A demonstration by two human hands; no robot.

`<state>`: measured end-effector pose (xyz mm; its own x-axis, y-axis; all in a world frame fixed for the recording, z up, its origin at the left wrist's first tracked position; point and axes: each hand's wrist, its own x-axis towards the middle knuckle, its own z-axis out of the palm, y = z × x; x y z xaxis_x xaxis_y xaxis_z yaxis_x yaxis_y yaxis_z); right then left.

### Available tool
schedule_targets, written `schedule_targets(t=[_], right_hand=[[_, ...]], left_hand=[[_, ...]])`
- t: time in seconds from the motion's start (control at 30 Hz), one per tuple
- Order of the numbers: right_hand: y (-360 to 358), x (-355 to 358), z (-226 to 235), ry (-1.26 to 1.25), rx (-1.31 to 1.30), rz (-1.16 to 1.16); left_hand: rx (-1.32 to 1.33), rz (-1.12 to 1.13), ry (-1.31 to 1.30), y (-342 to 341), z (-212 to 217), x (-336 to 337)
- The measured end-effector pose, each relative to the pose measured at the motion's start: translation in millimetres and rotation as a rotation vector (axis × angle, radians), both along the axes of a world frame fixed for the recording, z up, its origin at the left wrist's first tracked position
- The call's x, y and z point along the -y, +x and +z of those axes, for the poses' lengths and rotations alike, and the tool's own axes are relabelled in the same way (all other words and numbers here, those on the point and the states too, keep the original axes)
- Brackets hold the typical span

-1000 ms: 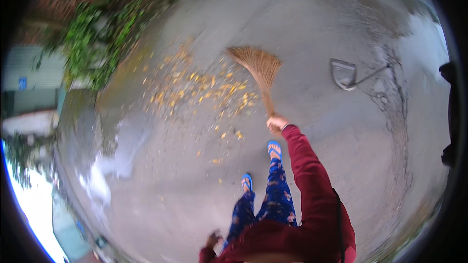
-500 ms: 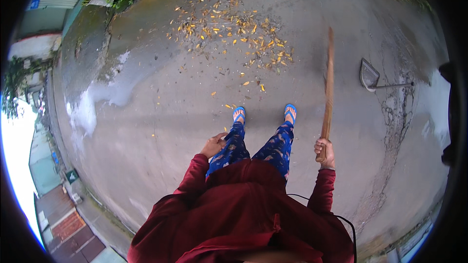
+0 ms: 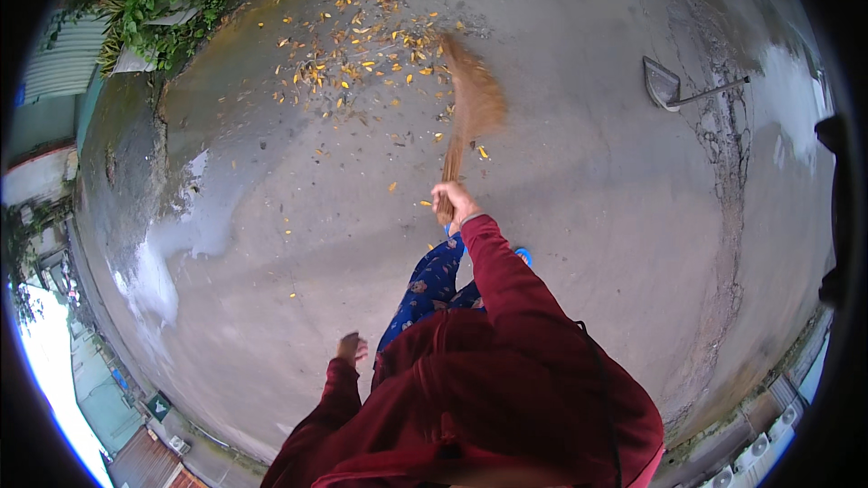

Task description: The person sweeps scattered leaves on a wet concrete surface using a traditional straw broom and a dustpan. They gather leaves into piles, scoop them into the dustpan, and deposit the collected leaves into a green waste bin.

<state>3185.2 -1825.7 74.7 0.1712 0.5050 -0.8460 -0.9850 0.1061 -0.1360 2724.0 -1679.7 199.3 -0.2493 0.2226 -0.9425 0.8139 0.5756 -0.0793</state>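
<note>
My right hand (image 3: 457, 202) is wrapped round the handle end of a straw broom (image 3: 472, 95), out in front of my body. The broom's wide brown bristles are smeared by motion and fan out on the ground. They meet the right edge of a scatter of yellow and brown fallen leaves (image 3: 366, 54). Down at my left side hangs my left hand (image 3: 353, 348), a little blurred, with loose fingers apart and nothing in them.
A long-handled dustpan (image 3: 663, 83) lies on the concrete ground to the right, beside a cracked strip (image 3: 726, 172). Wet patches (image 3: 154, 276) shine on the left. Green plants (image 3: 149, 4) grow at the far left, and a blue sandal (image 3: 523, 256) shows below my right arm.
My right hand has swung the broom from the right across to the leaves, and its bristles now spread wide. My left hand has dropped back and lower.
</note>
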Motion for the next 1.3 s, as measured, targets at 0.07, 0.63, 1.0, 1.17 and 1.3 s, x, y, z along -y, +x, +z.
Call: schedule_targets(t=[0.07,0.63,1.0,1.17,1.3], right_hand=[[30,11,25,0.124,-0.076,-0.145],[-145,175,191,-0.174,-0.296,-0.618],[-106,-81,119,0.103,-0.3,-0.048],[-101,-15,150,0.034,-0.148,0.036],[-151,62,206,-0.263,-0.103,-0.115]], left_hand=[[0.24,-0.43,0.004,74,-11,-3],[0.641,-0.231,-0.738,325,-92,297],[0.646,-0.019,-0.224,359,-102,-46],[0.782,0.061,-0.086,383,-63,6],[0.746,-0.014,-0.489,343,-33,112]])
